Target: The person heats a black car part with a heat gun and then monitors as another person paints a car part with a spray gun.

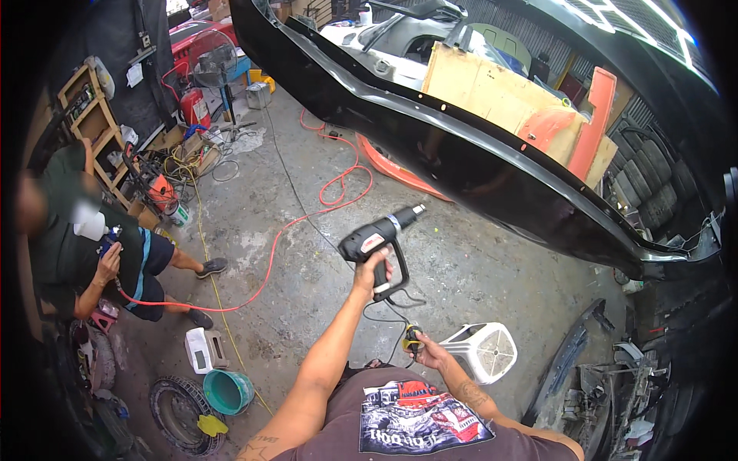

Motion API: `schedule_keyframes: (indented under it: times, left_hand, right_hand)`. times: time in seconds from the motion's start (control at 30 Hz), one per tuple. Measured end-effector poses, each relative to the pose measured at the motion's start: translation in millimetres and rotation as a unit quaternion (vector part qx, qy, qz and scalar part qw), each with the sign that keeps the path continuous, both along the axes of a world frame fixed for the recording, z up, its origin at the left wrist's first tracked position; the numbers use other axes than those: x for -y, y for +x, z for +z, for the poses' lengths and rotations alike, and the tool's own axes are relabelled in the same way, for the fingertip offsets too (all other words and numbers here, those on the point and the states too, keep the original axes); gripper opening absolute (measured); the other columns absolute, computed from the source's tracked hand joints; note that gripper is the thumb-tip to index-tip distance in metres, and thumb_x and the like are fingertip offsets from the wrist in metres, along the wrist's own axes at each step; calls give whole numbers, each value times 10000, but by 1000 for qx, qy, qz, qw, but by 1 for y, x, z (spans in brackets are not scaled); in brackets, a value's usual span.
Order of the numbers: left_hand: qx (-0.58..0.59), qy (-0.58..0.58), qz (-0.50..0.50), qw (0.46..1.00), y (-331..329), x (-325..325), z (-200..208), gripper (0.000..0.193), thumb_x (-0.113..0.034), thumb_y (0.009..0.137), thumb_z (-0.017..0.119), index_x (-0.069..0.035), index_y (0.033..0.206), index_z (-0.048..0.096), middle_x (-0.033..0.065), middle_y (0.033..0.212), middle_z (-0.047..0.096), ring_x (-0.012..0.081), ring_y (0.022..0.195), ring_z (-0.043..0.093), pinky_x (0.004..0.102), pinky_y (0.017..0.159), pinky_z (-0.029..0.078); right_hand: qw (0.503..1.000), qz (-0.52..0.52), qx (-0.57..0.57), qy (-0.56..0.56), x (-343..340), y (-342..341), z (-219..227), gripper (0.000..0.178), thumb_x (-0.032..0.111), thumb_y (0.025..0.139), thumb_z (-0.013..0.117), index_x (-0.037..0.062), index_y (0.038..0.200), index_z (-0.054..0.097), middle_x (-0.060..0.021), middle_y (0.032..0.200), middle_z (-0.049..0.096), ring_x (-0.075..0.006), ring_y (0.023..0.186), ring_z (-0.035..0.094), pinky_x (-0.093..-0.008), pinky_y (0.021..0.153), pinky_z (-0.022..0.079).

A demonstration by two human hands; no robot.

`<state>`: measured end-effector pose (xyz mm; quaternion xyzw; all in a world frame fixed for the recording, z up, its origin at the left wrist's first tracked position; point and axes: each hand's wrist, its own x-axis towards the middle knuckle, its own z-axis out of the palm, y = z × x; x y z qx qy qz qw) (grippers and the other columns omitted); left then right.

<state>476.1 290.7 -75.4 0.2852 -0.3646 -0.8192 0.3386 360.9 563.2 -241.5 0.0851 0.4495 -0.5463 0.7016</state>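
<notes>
My left hand (372, 270) is wrapped round the handle of a black heat gun (367, 241), held out in front of me with its metal nozzle pointing up and to the right. A dark cord (393, 309) hangs from its handle and loops down toward my right hand (433, 355). That hand, close to my body, is closed on a small yellow-and-black object (413, 339); it looks like a cord connector, but I cannot be sure. Beyond the nozzle, and apart from it, a long glossy black car body panel (453, 154) stretches across the upper right.
A co-worker (115, 238) at the left holds a spray gun (108, 240). A red hose (269, 269) and a yellow cord (201, 223) cross the concrete floor. A white stool (492, 352), a teal bucket (229, 392), a tyre (173, 419) and scrap parts (615, 384) stand around me.
</notes>
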Motion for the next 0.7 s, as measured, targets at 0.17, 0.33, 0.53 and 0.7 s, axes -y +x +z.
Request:
schedule_keyframes:
  times: [0.17,0.33,0.53,0.7]
  left_hand:
    - [-7,59,-48,997,3,-15,-15,387,-329,825,646,-14,1047,610,55,604,583,137,444,544,270,441,459]
    - [-84,129,82,985,34,37,-4,448,-398,820,622,-26,1066,580,36,587,539,124,449,507,269,437,447]
    - [-121,115,100,981,62,59,2,445,-408,832,607,-24,1057,583,40,596,545,128,466,520,279,430,454]
    - [-13,86,-38,996,63,26,-12,440,-377,795,638,-29,1060,592,52,591,560,142,435,528,288,429,466]
  right_hand:
    - [1000,-16,6,-23,4,11,1,363,328,914,621,175,1218,495,-111,1096,607,-284,932,647,-324,603,551]
    - [999,-26,14,-26,6,20,-6,387,339,910,623,170,1232,489,-139,1115,596,-313,954,641,-328,611,555]
    - [999,-34,13,-12,18,40,-17,415,353,912,618,187,1265,477,-183,1149,578,-320,958,637,-315,622,558]
    - [996,-61,40,-44,27,68,-25,410,367,900,631,248,1266,489,-178,1163,577,-307,906,635,-315,612,552]
